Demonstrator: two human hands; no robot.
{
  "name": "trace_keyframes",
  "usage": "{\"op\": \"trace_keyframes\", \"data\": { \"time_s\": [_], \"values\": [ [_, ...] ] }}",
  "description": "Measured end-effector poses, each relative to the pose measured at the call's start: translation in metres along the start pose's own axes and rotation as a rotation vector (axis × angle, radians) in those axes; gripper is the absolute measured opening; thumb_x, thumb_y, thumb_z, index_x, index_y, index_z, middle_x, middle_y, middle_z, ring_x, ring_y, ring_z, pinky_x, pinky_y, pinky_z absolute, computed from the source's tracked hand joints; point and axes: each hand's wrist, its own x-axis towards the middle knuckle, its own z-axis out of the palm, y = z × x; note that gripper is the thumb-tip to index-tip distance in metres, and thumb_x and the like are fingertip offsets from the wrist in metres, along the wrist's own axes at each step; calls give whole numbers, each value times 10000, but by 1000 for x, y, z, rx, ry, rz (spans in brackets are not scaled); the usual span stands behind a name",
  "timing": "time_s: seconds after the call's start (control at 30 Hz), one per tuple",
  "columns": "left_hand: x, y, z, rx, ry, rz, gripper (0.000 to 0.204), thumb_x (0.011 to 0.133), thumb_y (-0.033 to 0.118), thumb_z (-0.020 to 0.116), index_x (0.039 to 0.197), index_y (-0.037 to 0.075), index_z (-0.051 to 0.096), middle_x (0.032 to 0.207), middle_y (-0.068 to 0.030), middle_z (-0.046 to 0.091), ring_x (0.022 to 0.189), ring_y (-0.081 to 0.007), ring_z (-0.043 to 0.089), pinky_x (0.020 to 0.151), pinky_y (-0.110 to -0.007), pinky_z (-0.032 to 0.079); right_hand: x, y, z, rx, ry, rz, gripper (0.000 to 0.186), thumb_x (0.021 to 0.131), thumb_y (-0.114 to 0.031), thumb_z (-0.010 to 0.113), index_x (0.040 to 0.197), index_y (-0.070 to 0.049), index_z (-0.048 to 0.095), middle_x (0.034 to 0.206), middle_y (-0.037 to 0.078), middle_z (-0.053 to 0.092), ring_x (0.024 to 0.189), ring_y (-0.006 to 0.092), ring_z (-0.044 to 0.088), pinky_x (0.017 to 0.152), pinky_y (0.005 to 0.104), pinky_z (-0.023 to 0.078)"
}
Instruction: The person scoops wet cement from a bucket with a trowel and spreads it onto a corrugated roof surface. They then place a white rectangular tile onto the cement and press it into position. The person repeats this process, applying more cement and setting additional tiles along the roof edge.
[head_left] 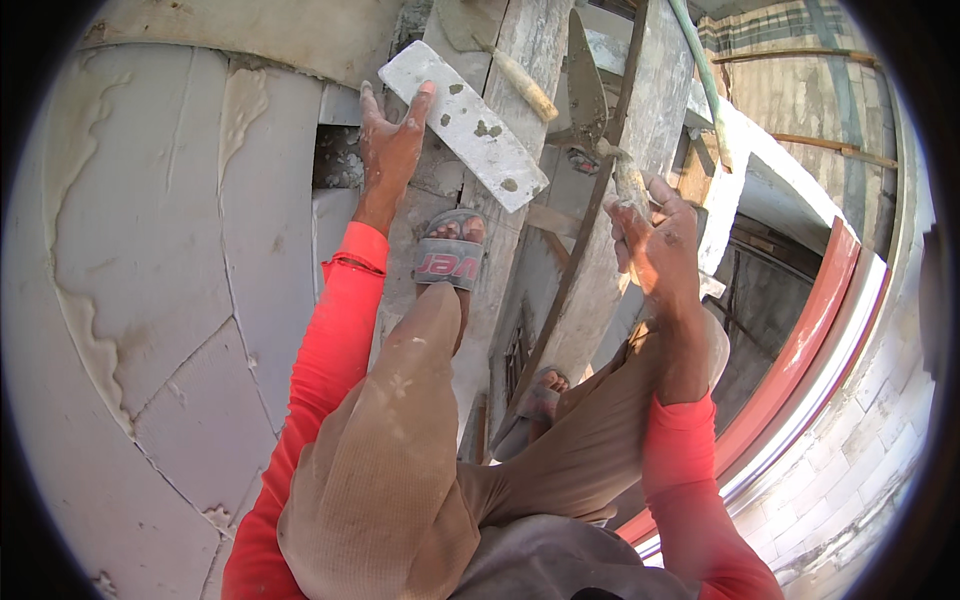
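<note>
My left hand (392, 145) grips a long white block (470, 125) by its left edge, the thumb on its upper face. Grey mortar spots dot the block, which lies slanted across my upper view. The fingers under it are partly hidden. A pointed trowel (586, 85) is in my right hand (655, 235), its light handle between the fingers and its mortar-smeared blade pointing away from me. Between block and trowel blade, a second tool with a worn wooden handle (526, 86) lies on a plank.
Mortar-stained planks (575, 310) run beneath my sandalled feet, with gaps open between them. On the left stands a wall of large pale blocks (180, 240) with mortar squeezed from its joints. A red curved edge (790, 350) and a green pole (705, 80) are on the right.
</note>
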Motion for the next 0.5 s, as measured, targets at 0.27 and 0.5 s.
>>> {"op": "trace_keyframes", "data": {
  "time_s": [0.27,0.5],
  "values": [
    [49,8,-2,73,-80,101,760,907,563,774,1406,11,625,1319,-218,704,1233,-304,669,1065,-401,507,1,18,25,-207,-186,254,344,964,-200,728,1172,73,700,742,20,604,645,97,504,578,327,427],
    [18,5,-3,90,-247,141,719,919,563,760,1411,52,643,1299,-192,727,1232,-319,674,1066,-421,504,-21,19,28,-35,-190,62,345,1027,-304,711,1163,12,682,665,-24,541,520,69,452,491,272,360]
  ]
}}
